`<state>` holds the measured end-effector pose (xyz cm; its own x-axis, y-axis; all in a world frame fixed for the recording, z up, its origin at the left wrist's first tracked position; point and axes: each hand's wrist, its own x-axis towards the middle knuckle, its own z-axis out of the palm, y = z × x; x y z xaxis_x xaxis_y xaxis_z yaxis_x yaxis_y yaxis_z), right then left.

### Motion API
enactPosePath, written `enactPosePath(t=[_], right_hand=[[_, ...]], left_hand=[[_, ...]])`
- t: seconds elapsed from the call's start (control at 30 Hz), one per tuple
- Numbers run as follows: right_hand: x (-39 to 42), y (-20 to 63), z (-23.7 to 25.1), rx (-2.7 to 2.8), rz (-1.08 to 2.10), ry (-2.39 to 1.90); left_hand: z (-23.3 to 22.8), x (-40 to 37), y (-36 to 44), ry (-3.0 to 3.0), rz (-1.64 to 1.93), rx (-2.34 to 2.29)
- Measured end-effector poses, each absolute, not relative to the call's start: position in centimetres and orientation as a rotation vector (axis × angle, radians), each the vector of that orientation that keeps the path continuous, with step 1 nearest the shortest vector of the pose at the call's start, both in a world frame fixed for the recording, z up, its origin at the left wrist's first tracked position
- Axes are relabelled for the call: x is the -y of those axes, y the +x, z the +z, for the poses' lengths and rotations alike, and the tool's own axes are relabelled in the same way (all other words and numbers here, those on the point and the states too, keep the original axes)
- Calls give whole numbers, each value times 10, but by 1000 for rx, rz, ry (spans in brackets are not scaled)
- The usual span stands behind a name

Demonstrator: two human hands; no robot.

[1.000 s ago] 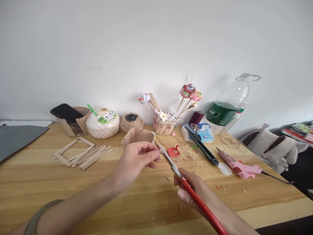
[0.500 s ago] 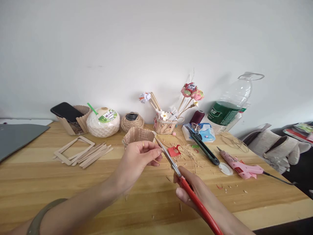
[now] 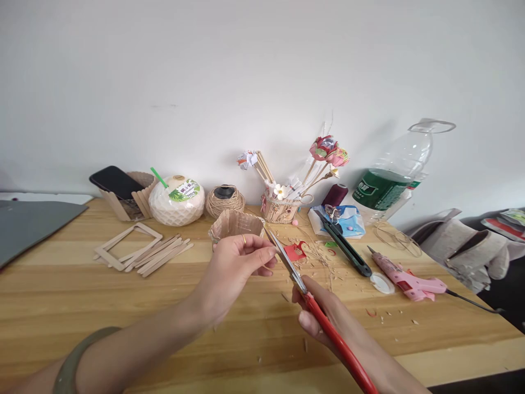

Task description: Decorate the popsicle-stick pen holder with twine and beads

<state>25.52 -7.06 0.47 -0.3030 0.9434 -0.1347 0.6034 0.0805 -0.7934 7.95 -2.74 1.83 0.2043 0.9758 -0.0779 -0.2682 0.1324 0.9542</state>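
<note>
My right hand grips a pair of scissors with long red handles. Their metal blades point up and away from me, slightly parted at the tips. Close to the blades, my left hand has thumb and forefinger pinched together. Whatever is between those fingertips is too small to make out. Just behind the left hand stands a small basket with a scalloped, braided rim, its lower part hidden by the hand. Beyond the blades lies a red scrap among thin shavings.
Popsicle sticks and a stick frame lie left. Behind are a wrapped coconut, twine and a flower basket. Rightward are a utility knife, a pink glue gun and a large bottle.
The whole scene has shifted slightly right in the view. The scissor blades look a little further apart at the tips. Both hands keep nearly the same pose.
</note>
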Motion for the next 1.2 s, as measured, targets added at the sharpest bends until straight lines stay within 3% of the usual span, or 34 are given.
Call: enactPosePath(t=[1.2], right_hand=[[71,256,-4,1915,1104,-1538]], left_hand=[[18,33,83,925,1181,-878]])
